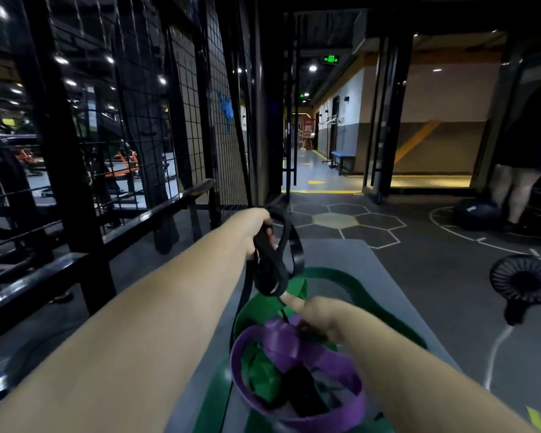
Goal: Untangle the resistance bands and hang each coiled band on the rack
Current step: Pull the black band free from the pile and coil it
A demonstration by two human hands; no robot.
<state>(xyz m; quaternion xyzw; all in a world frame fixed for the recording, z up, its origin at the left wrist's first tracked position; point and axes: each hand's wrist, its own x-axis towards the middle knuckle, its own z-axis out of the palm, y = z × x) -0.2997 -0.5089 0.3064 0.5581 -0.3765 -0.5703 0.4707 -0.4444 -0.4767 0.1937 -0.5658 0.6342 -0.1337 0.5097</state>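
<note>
My left hand [258,231] is curled tight round the looped black flat rubber band [275,276] and holds it up. Just below, my right hand [320,314] grips the wide purple rubber band [278,339]. That one is tangled with the long green rubber band [325,273] over the grey floor mat [334,254].

A looped band [275,270] is held in the left hand [256,228]. Below that grip, tangled bands [281,342] are pinched by the right hand [322,314], over a mat [341,256]. A fan [525,279] is set rightward, a wire rack [194,114] leftward.
</note>
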